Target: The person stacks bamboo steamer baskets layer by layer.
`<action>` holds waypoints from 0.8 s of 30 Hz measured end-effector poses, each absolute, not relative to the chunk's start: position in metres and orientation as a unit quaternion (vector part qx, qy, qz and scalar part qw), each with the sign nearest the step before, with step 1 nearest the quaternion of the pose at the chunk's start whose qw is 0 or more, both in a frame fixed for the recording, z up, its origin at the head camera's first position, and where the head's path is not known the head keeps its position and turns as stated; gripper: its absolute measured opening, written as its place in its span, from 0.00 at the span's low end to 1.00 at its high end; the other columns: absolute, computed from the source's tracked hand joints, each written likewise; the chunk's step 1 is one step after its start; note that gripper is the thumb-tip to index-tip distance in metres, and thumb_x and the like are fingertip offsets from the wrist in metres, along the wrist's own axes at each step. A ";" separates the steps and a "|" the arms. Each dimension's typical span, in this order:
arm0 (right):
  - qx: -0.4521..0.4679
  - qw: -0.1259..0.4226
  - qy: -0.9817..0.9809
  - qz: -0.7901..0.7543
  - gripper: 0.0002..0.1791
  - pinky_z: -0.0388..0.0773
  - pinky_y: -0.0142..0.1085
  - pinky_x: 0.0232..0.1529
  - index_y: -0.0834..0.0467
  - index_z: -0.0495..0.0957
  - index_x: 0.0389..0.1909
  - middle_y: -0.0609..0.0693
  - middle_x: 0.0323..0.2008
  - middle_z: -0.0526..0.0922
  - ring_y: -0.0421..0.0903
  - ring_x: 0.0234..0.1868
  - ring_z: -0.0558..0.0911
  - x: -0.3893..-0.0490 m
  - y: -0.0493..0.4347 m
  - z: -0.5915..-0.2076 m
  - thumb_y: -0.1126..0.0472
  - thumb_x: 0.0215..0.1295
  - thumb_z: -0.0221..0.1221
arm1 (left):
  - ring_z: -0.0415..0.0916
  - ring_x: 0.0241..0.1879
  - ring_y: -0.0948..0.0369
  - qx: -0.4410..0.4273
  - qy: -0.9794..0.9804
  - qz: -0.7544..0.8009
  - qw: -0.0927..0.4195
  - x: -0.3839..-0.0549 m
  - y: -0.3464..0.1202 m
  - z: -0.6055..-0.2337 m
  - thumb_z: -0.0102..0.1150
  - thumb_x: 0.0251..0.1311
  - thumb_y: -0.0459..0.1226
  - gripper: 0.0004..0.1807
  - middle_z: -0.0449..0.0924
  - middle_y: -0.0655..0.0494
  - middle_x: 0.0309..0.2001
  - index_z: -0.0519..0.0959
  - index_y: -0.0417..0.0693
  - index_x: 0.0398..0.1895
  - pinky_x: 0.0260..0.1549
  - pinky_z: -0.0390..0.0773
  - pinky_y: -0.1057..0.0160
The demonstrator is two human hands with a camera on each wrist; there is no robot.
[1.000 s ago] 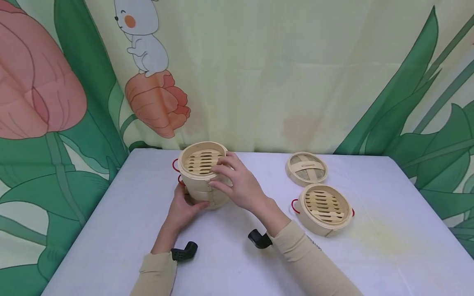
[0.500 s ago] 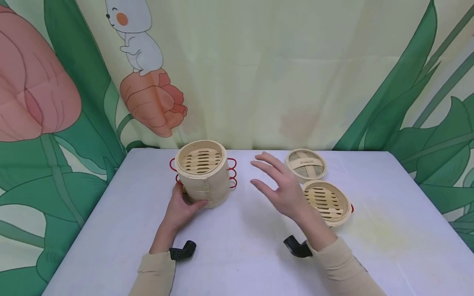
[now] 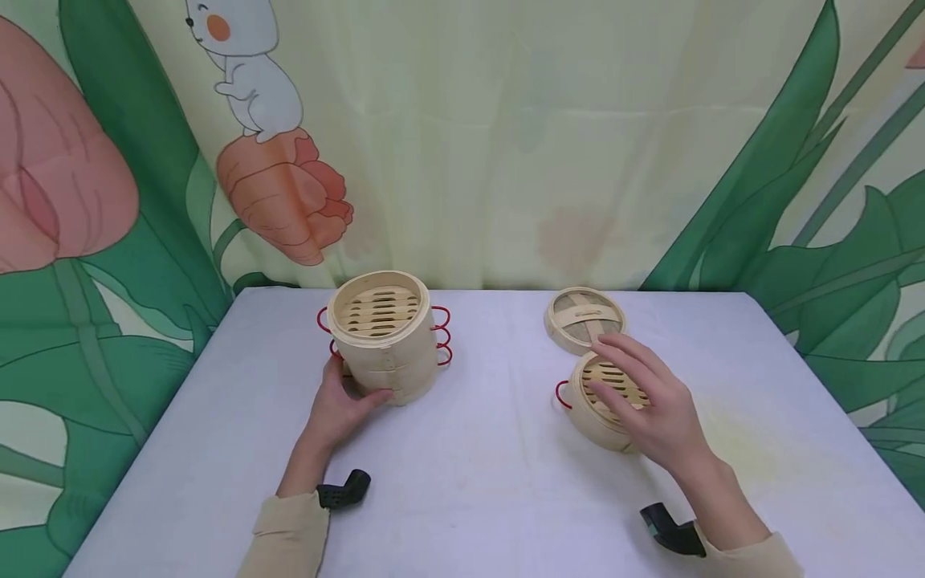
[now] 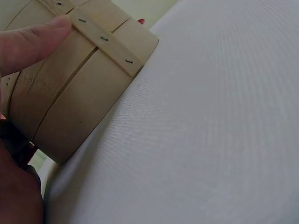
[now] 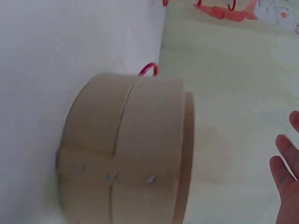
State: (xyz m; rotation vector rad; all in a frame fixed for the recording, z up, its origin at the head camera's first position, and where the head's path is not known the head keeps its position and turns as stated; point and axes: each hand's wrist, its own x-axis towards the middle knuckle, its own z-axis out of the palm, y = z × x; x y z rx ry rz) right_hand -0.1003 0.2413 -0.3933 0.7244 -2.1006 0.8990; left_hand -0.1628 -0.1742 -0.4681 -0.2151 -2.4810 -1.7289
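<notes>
A stack of bamboo steamer baskets [image 3: 390, 357] with red side loops stands on the left of the table, its slatted top facing up. My left hand [image 3: 338, 405] grips the lower left of the stack. In the left wrist view its thumb lies against the stapled seam of the bamboo wall [image 4: 88, 88]. Over on the right, a single steamer basket [image 3: 591, 411] sits on the cloth, with one red loop showing. My right hand [image 3: 654, 409] hovers over its right side with fingers extended, hiding part of the slats. The right wrist view shows those fingers above the basket wall [image 5: 145, 126].
A round woven bamboo lid [image 3: 584, 313] lies just behind the single basket. White cloth covers the table [image 3: 491, 482], and a printed curtain [image 3: 470, 160] hangs along its back edge. A black camera [image 3: 672, 530] is on each wrist.
My right hand has left the top of the stack and moved right to the single basket, its fingers spread on the way. My left hand has stayed on the stack.
</notes>
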 end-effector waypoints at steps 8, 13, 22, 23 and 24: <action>0.246 0.300 -0.865 0.318 0.35 0.61 0.24 0.65 0.62 0.80 0.58 0.60 0.60 0.77 0.38 0.67 0.69 -0.081 0.275 -0.404 0.35 0.69 0.56 | 0.56 0.69 0.47 -0.079 -0.816 -0.570 0.060 -0.163 -0.175 -0.469 0.79 0.48 0.33 0.56 0.60 0.40 0.69 0.52 0.37 0.75 0.69 0.52 0.43; 0.239 0.273 -0.882 0.300 0.36 0.60 0.19 0.62 0.59 0.80 0.60 0.59 0.60 0.76 0.34 0.68 0.66 -0.072 0.299 -0.415 0.34 0.66 0.59 | 0.55 0.70 0.46 -0.078 -0.816 -0.570 0.056 -0.163 -0.176 -0.469 0.79 0.48 0.34 0.56 0.59 0.40 0.70 0.51 0.37 0.76 0.69 0.52 0.43; 0.235 0.222 -0.902 0.286 0.42 0.58 0.17 0.61 0.57 0.82 0.57 0.53 0.60 0.78 0.28 0.67 0.65 -0.065 0.327 -0.435 0.70 0.31 0.81 | 0.58 0.69 0.44 -0.069 -0.821 -0.564 0.058 -0.162 -0.175 -0.467 0.80 0.47 0.34 0.57 0.59 0.39 0.70 0.51 0.37 0.75 0.67 0.56 0.42; 0.234 0.220 -0.903 0.286 0.43 0.58 0.16 0.60 0.56 0.82 0.57 0.53 0.60 0.78 0.28 0.66 0.65 -0.065 0.328 -0.437 0.70 0.30 0.82 | 0.58 0.69 0.43 -0.069 -0.820 -0.564 0.059 -0.162 -0.175 -0.467 0.80 0.46 0.34 0.57 0.59 0.38 0.70 0.51 0.36 0.75 0.67 0.56 0.42; 0.236 0.219 -0.902 0.286 0.43 0.58 0.17 0.61 0.56 0.83 0.57 0.52 0.60 0.78 0.28 0.66 0.66 -0.065 0.329 -0.438 0.70 0.29 0.82 | 0.58 0.68 0.43 -0.071 -0.821 -0.564 0.061 -0.162 -0.175 -0.467 0.80 0.47 0.34 0.57 0.59 0.38 0.70 0.51 0.36 0.75 0.67 0.57 0.41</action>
